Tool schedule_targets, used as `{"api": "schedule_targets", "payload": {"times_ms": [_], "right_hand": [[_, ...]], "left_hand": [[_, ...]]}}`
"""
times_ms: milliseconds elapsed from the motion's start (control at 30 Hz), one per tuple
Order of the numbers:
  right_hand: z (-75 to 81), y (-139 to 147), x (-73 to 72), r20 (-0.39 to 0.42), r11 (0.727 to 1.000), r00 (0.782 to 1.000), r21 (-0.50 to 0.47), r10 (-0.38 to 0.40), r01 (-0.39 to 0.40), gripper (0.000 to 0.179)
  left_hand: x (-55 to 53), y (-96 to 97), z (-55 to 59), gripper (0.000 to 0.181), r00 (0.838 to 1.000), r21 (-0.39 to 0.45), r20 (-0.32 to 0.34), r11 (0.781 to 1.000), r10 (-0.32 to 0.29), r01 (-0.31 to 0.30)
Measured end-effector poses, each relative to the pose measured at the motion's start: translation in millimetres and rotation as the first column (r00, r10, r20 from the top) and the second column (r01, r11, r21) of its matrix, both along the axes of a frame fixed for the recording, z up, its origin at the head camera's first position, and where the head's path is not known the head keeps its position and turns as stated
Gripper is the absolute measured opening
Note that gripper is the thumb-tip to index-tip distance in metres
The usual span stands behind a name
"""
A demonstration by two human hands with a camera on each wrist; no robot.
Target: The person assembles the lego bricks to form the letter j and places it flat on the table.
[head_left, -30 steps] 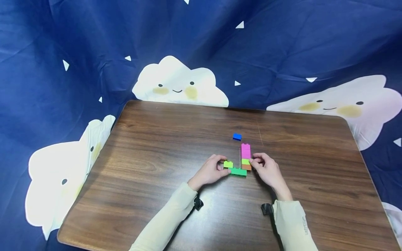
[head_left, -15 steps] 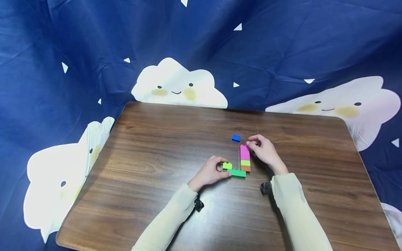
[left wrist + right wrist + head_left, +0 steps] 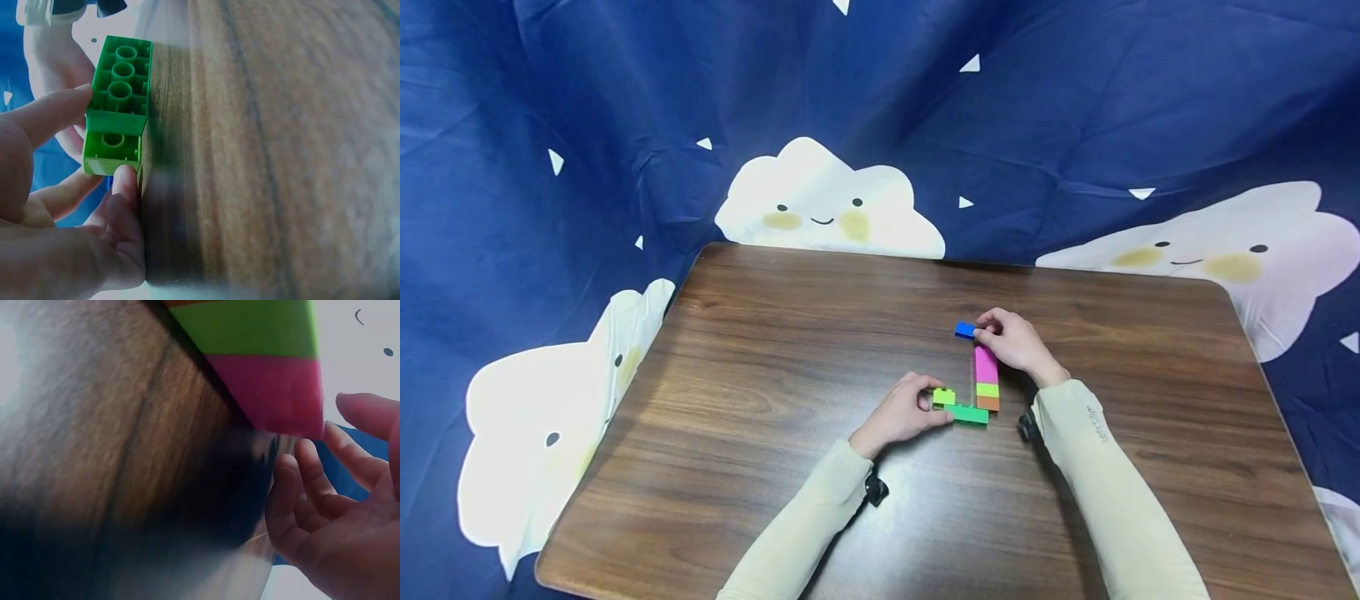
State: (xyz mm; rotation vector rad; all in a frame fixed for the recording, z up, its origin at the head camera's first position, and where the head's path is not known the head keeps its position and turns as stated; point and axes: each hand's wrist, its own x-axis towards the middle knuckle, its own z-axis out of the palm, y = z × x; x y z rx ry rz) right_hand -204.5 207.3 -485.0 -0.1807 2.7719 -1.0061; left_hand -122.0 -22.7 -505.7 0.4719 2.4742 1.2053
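Observation:
My left hand [image 3: 904, 408] pinches two joined toy building bricks, a long green brick [image 3: 966, 414] and a short lime brick [image 3: 943, 397]. In the left wrist view the hollow undersides of the green brick [image 3: 120, 81] and lime brick [image 3: 112, 150] face the camera, fingertips at their edges. My right hand [image 3: 1017, 340] is at the right end of a small blue brick [image 3: 965, 331], thumb and index finger apart. In the right wrist view its fingers [image 3: 315, 475] are loosely bent beyond the pink brick [image 3: 275, 394]; the blue brick does not show there.
A row of joined bricks, pink [image 3: 987, 365], lime [image 3: 988, 390] and orange [image 3: 988, 403], stands between the hands on the wooden table [image 3: 775, 350]. A blue curtain [image 3: 880, 67] with printed clouds hangs behind the table's far edge.
My right hand has left the lime and orange end of the row and moved away from me, past the pink end, to the blue brick. The left hand keeps its grip and place.

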Motion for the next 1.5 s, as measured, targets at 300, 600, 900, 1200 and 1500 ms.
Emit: {"api": "schedule_targets", "payload": {"times_ms": [300, 600, 900, 1200, 1500], "right_hand": [[-2.8, -6, -10.6, 0.015, 0.995, 0.996, 0.042, 0.092, -0.093, 0.029], [-2.5, -10, -15.7, 0.044, 0.989, 0.991, 0.074, 0.126, -0.129, 0.032], [-1.6, -17, -17.1, 0.078, 0.987, 0.992, 0.114, 0.101, -0.109, 0.030], [-2.1, -16, -20.6, 0.102, 0.985, 0.991, 0.138, 0.089, -0.103, 0.028], [-1.4, -12, -19.8, 0.091, 0.990, 0.993, 0.114, 0.078, -0.088, 0.025]], "left_hand": [[0.6, -0.2, 2.3, 0.052, 1.000, 0.003, 0.010, 1.000, -0.003, 0.003], [0.9, -0.7, 1.2, 0.052, 1.000, 0.007, 0.006, 1.000, -0.004, 0.004], [0.2, -0.4, 0.7, 0.052, 1.000, -0.001, 0.001, 1.000, -0.004, 0.004], [-0.7, 0.3, -1.2, 0.052, 1.000, -0.005, 0.000, 1.000, -0.002, 0.002], [1.2, 0.0, -0.5, 0.052, 1.000, -0.007, -0.008, 1.000, -0.007, 0.007]]}}
